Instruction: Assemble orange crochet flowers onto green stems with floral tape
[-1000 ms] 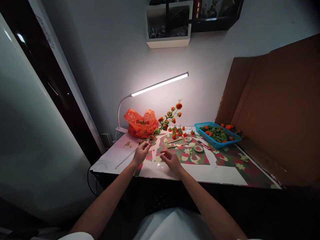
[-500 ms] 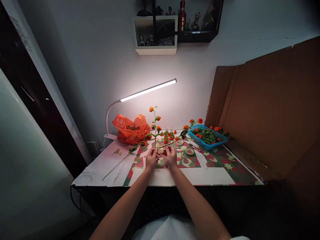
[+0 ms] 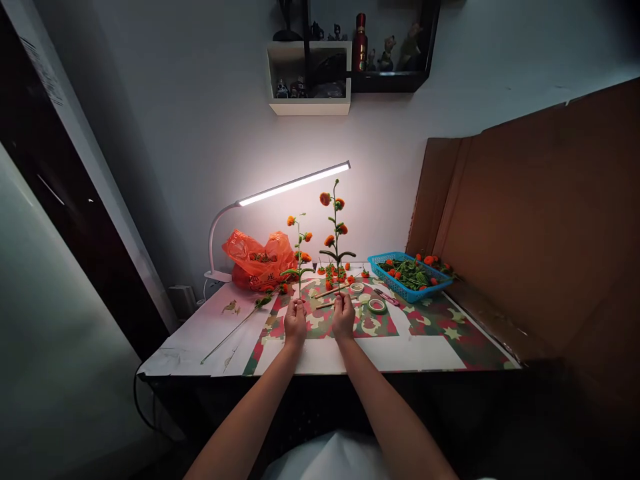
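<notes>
My left hand (image 3: 295, 321) is closed round the lower stem of an artificial flower stem (image 3: 299, 257), which stands upright with orange pompom blooms and green leaves. My right hand (image 3: 343, 317) grips a second, taller artificial flower stem (image 3: 336, 257) by its lower end, also upright. Its fuzzy orange blooms reach up past the lamp's light bar. The two stems are held side by side, apart, above the table. Behind them lie several loose orange blooms (image 3: 330, 271). Another green stem (image 3: 235, 333) lies slanted on the table to the left.
A blue basket (image 3: 410, 293) of leaves and orange blooms sits at the right, near a cardboard sheet (image 3: 530, 220). Green tape (image 3: 377, 306), a white tape roll (image 3: 357, 287) and a pink-handled tool (image 3: 387, 297) lie before it. A red plastic bag (image 3: 250, 270) and a lamp (image 3: 295, 181) stand left.
My right hand has swung its flower stem from leaning right to upright. The left flower stem has shifted slightly left, and my hands are farther apart.
</notes>
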Action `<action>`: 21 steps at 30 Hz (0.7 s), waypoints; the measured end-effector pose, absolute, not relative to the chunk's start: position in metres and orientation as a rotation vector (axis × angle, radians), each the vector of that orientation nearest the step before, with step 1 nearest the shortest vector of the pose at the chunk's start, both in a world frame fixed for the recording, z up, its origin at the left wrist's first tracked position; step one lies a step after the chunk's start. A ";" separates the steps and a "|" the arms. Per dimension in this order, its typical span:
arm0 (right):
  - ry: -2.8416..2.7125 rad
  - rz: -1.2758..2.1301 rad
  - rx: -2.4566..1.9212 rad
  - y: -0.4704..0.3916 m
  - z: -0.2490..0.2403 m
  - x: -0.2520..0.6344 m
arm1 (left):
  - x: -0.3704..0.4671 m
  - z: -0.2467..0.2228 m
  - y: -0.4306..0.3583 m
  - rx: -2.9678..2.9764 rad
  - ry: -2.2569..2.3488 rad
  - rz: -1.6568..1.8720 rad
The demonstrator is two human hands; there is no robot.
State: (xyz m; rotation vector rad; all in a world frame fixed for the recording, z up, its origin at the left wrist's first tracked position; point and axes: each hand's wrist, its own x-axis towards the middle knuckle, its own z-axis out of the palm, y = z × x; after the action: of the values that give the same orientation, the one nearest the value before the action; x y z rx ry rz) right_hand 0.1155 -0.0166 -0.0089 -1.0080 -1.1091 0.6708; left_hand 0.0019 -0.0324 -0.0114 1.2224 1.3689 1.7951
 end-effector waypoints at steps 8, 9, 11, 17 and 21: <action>-1.125 0.636 -1.011 -0.020 -0.007 0.118 | 0.000 -0.011 -0.035 1.206 1.396 1.869; -1.123 0.632 -1.022 -0.020 -0.007 0.118 | -0.001 -0.011 -0.035 1.212 1.393 1.869; -1.110 0.647 -1.029 -0.019 -0.009 0.117 | 0.000 -0.011 -0.035 1.217 1.373 1.870; -1.148 1.015 -0.848 -0.012 -0.016 0.106 | 0.012 -0.008 -0.043 1.343 1.214 1.724; -1.098 1.226 -0.706 -0.015 -0.017 0.102 | 0.019 0.002 -0.053 1.416 1.133 1.631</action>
State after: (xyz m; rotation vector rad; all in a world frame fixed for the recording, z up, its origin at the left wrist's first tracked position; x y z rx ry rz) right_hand 0.1023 -0.0145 -0.0172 -0.7060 -1.0981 1.2258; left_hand 0.0188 -0.0526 0.0017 1.4155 1.1326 1.6309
